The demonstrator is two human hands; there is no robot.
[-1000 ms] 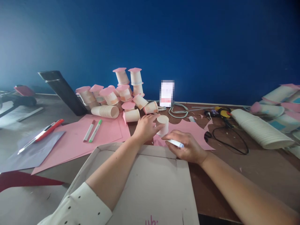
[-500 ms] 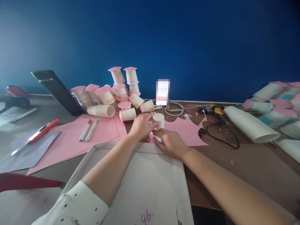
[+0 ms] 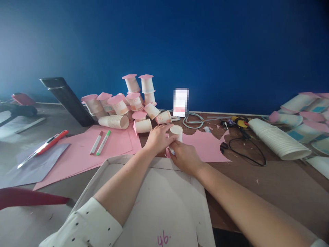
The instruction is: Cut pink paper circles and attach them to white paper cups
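A white paper cup (image 3: 177, 132) stands upside down on a pink paper sheet (image 3: 205, 145) on the brown table. My left hand (image 3: 158, 139) wraps round the cup's left side and steadies it. My right hand (image 3: 184, 157) is closed on a white marker (image 3: 171, 151), whose tip meets the foot of the cup. Both hands lie just beyond the far edge of a flat cardboard tray (image 3: 154, 195).
A heap of pink-lidded cups (image 3: 133, 99) and a lying stack of cups (image 3: 114, 121) sit at the back left. Two markers (image 3: 100, 142) rest on pink paper. A red cutter (image 3: 46, 146) lies left. A long cup stack (image 3: 279, 143) and a black cord (image 3: 246, 151) lie right.
My right hand has drawn in to the left, turning the marker until its tip sits against the cup's base. My left hand has kept its hold on the cup.
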